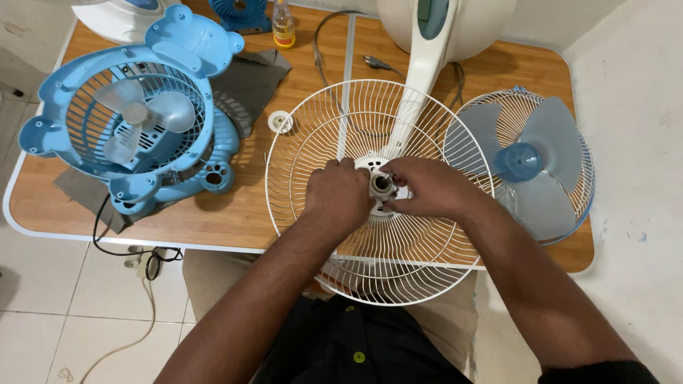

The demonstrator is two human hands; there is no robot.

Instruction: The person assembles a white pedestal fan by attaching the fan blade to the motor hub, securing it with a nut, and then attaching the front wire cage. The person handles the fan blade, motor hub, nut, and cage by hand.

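Observation:
A white wire fan guard lies flat over the motor head of a white fan on the wooden table. At the guard's centre sits a round white hub with a short shaft. My left hand rests on the left side of the hub, fingers curled against it. My right hand pinches the hub's ring from the right. Both hands touch the hub.
A blue bear-shaped small fan stands at the left on grey cloth. A second guard with blue blades lies at the right. A small white round nut, a yellow bottle and power cords are nearby.

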